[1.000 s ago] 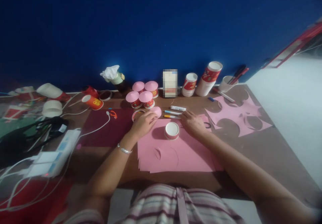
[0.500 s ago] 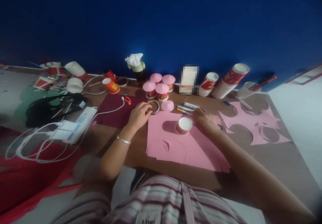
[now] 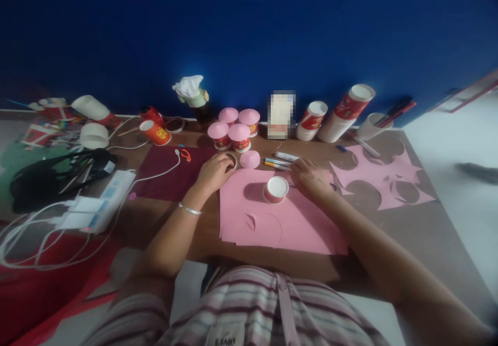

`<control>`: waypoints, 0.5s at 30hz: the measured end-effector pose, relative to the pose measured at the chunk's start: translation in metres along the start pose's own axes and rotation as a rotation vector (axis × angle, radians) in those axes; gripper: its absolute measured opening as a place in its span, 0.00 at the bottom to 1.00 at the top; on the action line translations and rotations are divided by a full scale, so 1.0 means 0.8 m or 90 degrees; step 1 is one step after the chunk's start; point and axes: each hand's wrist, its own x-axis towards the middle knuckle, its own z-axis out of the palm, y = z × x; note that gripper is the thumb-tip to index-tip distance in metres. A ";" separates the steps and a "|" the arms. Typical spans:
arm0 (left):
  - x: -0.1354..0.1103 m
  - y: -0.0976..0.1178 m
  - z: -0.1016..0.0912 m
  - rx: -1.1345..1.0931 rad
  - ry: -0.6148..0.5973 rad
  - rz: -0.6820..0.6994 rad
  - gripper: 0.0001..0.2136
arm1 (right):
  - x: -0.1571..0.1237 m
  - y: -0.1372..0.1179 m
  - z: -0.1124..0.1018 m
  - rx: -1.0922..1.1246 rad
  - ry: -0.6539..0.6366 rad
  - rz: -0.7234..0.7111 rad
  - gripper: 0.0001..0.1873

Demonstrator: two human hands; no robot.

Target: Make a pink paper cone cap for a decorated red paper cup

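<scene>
My left hand (image 3: pixel 213 172) rests curled on the table with its fingertips on a small ring-shaped lid (image 3: pixel 231 160), just left of a pink paper dome (image 3: pixel 249 159). My right hand (image 3: pixel 310 178) lies knuckles up on the right edge of a pink paper sheet (image 3: pixel 280 224), close to several markers (image 3: pixel 278 162). What its fingers hold is hidden. An upturned paper cup (image 3: pixel 276 189) stands on the pink sheet between my hands. Several cups with pink tops (image 3: pixel 234 127) stand behind.
Cut pink paper scraps (image 3: pixel 383 180) lie at the right. Red-and-white cup stacks (image 3: pixel 344 112) and a cup of pens (image 3: pixel 371 124) line the blue wall. A power strip with cables (image 3: pixel 97 208), a black bag (image 3: pixel 46 180) and loose cups (image 3: pixel 93 136) crowd the left.
My left hand moved left off the pink dome onto the ring-shaped lid. The right hand stayed by the markers. The view swung slightly.
</scene>
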 end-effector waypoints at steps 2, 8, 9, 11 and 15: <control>0.002 0.001 -0.001 0.014 -0.006 0.002 0.02 | -0.002 0.002 -0.001 0.006 0.001 0.007 0.13; -0.006 0.018 -0.005 -0.008 0.088 0.043 0.02 | -0.009 0.005 -0.009 0.020 0.014 0.024 0.13; -0.008 0.026 -0.006 -0.043 0.113 0.066 0.03 | -0.010 0.006 -0.013 0.025 0.021 0.020 0.13; -0.012 0.043 -0.005 -0.139 0.145 0.112 0.04 | -0.009 0.007 -0.020 0.035 0.026 0.015 0.14; -0.007 0.072 0.003 -0.231 0.145 0.143 0.04 | 0.005 0.010 -0.035 0.044 -0.022 0.043 0.15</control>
